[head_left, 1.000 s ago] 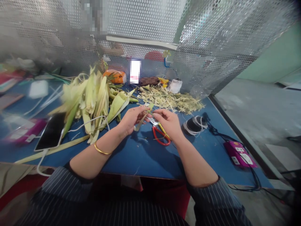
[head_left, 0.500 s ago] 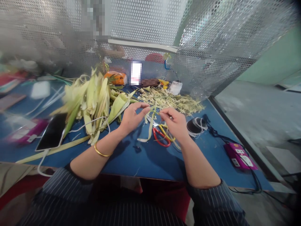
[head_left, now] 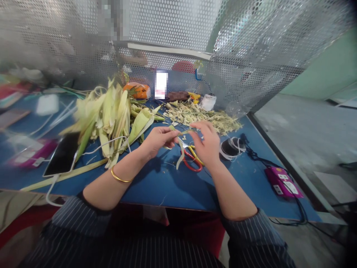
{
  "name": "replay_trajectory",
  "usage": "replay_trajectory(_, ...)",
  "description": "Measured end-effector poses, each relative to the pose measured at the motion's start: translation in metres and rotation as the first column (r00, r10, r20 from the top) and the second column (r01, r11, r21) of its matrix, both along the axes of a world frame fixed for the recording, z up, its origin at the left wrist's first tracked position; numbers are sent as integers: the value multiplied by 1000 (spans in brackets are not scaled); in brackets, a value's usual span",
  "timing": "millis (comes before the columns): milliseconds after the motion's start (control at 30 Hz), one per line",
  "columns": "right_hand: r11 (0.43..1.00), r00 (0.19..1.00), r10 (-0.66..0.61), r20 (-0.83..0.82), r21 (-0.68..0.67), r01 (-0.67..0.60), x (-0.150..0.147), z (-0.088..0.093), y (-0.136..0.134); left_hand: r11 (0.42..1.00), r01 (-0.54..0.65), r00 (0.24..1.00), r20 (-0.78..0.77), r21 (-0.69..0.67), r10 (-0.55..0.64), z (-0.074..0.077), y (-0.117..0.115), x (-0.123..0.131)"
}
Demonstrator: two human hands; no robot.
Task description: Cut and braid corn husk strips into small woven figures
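My left hand is closed, thumb and fingers pinching a pale green corn husk strip. One end of the strip hangs down over the table, and another part reaches toward my right hand. That hand has its thumb and fingers apart, close beside the strip; whether a fingertip touches it is hard to see. Beneath the hands lie scissors with red and yellow handles, their blades partly hidden. A heap of corn husks is left of my left hand. Just right of my right hand sits a dark spool wound with white cord.
Husk scraps are heaped at the back of the blue table. A phone with a white cable lies at left. A purple power strip with black cords sits at right. A perforated screen stands behind.
My right hand's fingers have spread from a pinch and come off the strip. My left hand has moved slightly right and closed further around it. The hanging end has shifted right.
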State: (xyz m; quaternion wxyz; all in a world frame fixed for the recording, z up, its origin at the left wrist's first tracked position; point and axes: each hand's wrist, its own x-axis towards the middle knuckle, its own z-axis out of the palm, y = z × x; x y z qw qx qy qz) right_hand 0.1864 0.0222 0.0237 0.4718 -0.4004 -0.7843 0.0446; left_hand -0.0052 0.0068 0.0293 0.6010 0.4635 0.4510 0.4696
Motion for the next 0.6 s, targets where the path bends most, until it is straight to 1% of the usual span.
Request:
replay_trajectory(33,998,998,-51,-35,33,53,0,0,-1,999,-39,998,43,-7,39,0,1,0)
replay_trajectory(67,996,996,-77,-51,42,79,0,0,-2,997,-69,993,94,-17,70,-1,1,1)
replay_trajectory(100,997,997,-68,-33,26,69,-1,-1,-2,996,-83,985,149,-30,86,-1,2,1)
replay_trajectory(167,998,997,25,76,-64,-20,-4,-4,-3,995,-68,963,257,-67,83,0,2,1)
replay_trajectory(233,982,979,119,168,-163,-91,-7,-9,-3,993,-40,938,338,-109,75,-1,2,1)
replay_trajectory(300,962,975,155,159,-250,-112,-12,-13,-4,990,-29,925,372,-136,78,-1,1,1)
replay_trajectory(367,927,984,160,76,-353,-123,-15,-15,-6,989,-51,939,332,-136,94,-3,1,2)
replay_trajectory(433,888,986,165,29,-440,-135,-17,-16,-10,991,-100,966,230,-90,118,-6,2,3)
replay_trajectory(467,878,986,165,30,-459,-133,-18,-16,-12,990,-128,976,171,-56,136,-7,2,4)
replay_trajectory(533,884,986,156,59,-454,-113,-19,-15,-16,985,-168,984,67,23,166,-10,3,5)
replay_trajectory(600,891,985,158,70,-440,-111,-21,-15,-19,981,-175,984,17,80,175,-13,4,6)
